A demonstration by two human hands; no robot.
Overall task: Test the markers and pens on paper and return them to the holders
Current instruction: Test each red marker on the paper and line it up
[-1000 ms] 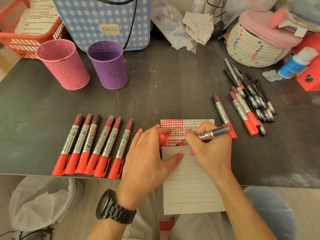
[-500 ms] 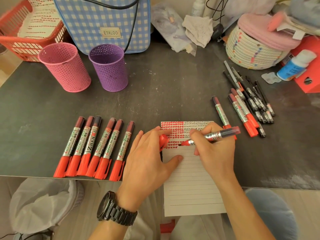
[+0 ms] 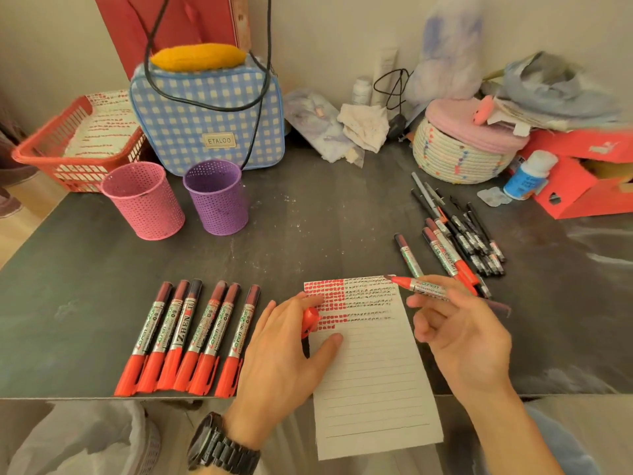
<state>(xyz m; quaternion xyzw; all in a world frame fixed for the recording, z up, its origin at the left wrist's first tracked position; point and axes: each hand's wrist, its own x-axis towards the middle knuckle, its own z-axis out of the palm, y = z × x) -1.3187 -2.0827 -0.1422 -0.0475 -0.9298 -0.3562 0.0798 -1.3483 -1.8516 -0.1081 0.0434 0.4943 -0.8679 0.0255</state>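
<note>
A lined paper (image 3: 373, 378) with red and black test marks along its top lies at the table's front edge. My left hand (image 3: 287, 354) rests on its left side and holds a red marker cap (image 3: 310, 320) between the fingers. My right hand (image 3: 459, 334) holds an uncapped red marker (image 3: 416, 285) lifted above the paper's top right corner, tip pointing left. Several capped red markers (image 3: 191, 337) lie in a row left of the paper. More markers and black pens (image 3: 455, 234) lie in a pile at the right. A pink holder (image 3: 144, 200) and a purple holder (image 3: 217, 197) stand at the back left.
A red basket (image 3: 44, 156) with paper, a blue checked bag (image 3: 209, 121), a woven rope basket (image 3: 455, 156), a glue bottle (image 3: 529, 174) and a red box (image 3: 582, 190) line the back. The dark table (image 3: 308, 217) ends just below the marker row.
My right hand has lifted the marker off the paper and moved it up and to the right. The view has tilted up. My left hand stays on the paper.
</note>
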